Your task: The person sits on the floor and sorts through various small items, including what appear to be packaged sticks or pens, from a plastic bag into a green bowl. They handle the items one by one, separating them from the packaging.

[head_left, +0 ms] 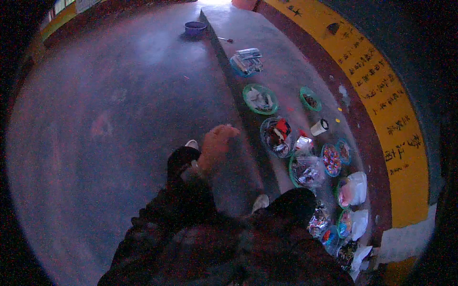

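My left hand (pixel 217 145) reaches out from a dark sleeve above the grey floor, close to the low step's edge. Its fingers point to the right, loosely bent and apart from the palm, and nothing shows in them. A pale band (pixel 194 164) sits at the wrist. Nearest on the right is a round basket (pixel 275 137) with a red packet and dark items inside. Beyond it, a green basket (pixel 260 99) holds whitish pieces. My right hand is out of sight.
On the raised step to the right stand several baskets, among them one with shiny packets (pixel 307 170) and one with colourful sweets (pixel 331 160). A white cup (pixel 319 127) with a dark lid lies near them. Farther off are a stacked blue basket (pixel 246 62) and a purple basin (pixel 195 28).
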The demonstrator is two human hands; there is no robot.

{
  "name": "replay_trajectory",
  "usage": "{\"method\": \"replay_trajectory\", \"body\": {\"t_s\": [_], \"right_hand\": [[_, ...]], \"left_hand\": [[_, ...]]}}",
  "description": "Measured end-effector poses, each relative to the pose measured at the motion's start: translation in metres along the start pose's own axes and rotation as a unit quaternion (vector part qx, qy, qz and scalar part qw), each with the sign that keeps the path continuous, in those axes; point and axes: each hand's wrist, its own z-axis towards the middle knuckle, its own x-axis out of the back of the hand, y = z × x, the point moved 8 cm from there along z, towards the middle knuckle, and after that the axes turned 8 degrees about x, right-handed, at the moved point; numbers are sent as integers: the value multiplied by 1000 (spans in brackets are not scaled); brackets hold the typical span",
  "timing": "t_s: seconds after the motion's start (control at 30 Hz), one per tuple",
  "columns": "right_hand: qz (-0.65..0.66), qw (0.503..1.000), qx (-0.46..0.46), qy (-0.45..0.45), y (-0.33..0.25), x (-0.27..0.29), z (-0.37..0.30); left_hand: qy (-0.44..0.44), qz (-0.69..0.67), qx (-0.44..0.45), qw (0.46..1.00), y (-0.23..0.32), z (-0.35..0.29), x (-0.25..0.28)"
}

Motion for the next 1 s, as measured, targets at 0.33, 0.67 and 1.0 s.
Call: {"method": "replay_trajectory", "body": {"t_s": [0.33,0.67,1.0], "right_hand": [[12,997,59,44,26,57,176],[50,993,103,-1,68,49,280],[72,989,122,-44,41,33,264]], "left_hand": [[-249,184,35,950,5,-8,-66],[-237,458,58,855,-52,138,-50],[-271,640,2,719,-86,238,-60]]}}
